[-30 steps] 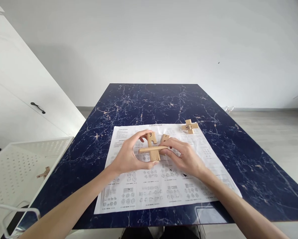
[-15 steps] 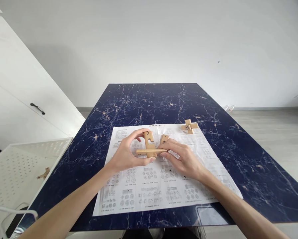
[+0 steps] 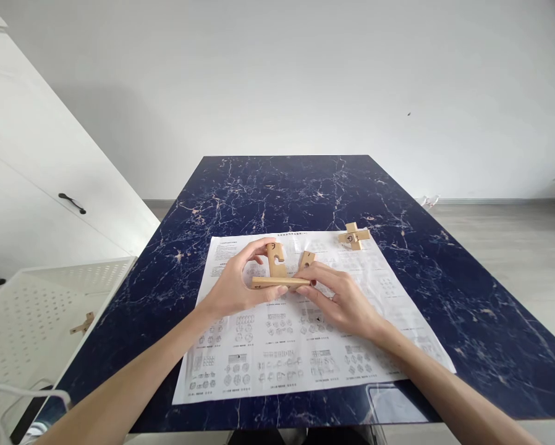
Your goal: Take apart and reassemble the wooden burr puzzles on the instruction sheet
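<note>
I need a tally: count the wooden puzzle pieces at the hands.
3 visible: a notched piece in the left hand, a bar across that piece's near end, and a third piece partly behind the right hand. The hands may hide more.

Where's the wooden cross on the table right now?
Head view, right of centre: the wooden cross sits on the far right corner of the printed sheet, beyond the right hand.

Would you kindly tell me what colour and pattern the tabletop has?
The tabletop is dark blue with whitish, marble-like veining, best seen in the head view.
</note>
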Tool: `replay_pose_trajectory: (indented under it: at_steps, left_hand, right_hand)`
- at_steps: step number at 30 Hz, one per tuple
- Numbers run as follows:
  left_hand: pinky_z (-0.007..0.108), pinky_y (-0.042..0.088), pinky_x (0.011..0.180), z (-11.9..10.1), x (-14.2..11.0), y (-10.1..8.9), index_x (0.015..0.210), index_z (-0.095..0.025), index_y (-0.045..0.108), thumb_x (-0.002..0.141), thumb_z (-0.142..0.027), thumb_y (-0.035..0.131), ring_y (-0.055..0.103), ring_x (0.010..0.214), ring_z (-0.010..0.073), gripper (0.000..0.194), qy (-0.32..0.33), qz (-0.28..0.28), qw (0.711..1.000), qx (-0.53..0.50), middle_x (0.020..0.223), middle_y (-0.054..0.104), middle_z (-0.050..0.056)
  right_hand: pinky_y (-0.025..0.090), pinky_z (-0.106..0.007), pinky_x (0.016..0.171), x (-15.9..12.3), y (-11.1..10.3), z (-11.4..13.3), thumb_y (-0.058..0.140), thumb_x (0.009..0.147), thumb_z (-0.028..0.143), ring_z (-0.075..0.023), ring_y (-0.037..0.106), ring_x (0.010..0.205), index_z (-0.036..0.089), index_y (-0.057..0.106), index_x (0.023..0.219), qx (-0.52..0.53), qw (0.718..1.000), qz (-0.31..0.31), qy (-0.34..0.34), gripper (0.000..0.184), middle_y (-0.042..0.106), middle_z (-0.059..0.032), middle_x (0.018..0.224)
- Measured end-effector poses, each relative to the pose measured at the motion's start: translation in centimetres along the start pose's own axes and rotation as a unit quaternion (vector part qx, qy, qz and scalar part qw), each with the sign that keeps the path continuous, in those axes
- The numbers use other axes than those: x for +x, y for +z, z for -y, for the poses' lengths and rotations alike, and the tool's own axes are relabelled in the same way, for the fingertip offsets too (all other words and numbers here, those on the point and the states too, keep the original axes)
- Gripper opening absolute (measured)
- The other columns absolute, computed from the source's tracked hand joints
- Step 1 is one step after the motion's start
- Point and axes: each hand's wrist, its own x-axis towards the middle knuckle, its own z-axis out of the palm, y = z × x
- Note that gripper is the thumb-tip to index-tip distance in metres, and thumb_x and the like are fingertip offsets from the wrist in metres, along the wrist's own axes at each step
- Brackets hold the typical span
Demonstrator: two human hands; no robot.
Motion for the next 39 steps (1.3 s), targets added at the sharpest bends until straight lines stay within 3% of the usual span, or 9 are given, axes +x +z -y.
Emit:
replay_pose_trajectory:
  at_steps: [39]
  left_hand:
    - [0.059,0.056,0.112,0.15,-0.40,-0.15,0.161,-0.033,0.049,0.088,-0.042,0.086,0.064,0.138,0.0364,0.082,-0.005,0.060,0.998,-0.032,0.157,0.060,0.013]
  right_hand:
    - [0.053,-0.036,0.078,-0.38,-0.10,0.46,0.056,0.112,0.032,-0.0218,0.068,0.089,0.025,0.071,0.120,0.025,0.999,0.025,0.006,0.019,0.076,-0.0047,0.102]
